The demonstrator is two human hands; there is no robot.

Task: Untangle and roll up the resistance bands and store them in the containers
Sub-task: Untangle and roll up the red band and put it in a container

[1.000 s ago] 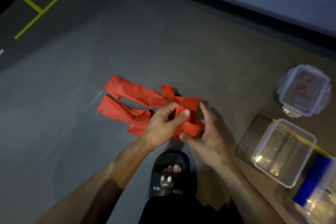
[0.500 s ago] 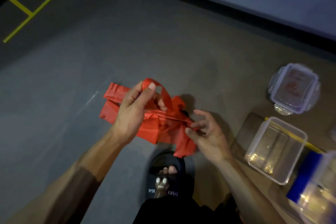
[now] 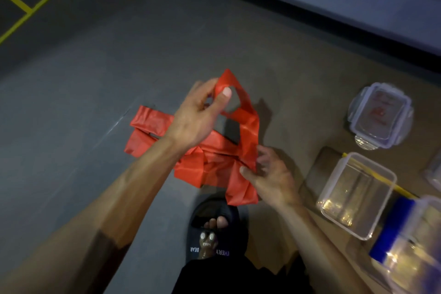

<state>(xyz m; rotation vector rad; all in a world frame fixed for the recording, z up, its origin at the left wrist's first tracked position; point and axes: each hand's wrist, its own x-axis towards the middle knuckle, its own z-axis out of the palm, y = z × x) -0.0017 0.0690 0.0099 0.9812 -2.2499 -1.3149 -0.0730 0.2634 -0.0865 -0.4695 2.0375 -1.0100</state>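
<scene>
Pinching a raised loop of the tangled red flat resistance band point(image 3: 214, 160) on the grey floor point(image 3: 83, 102), left hand point(image 3: 198, 114) risks tightening the knot that the right hand point(image 3: 269, 174) grips by its folds.

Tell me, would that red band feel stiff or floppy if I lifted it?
Probably floppy: the red band folds and droops where the left hand lifts a loop. Likely light too, since a thumb-and-finger pinch holds it up.
</scene>
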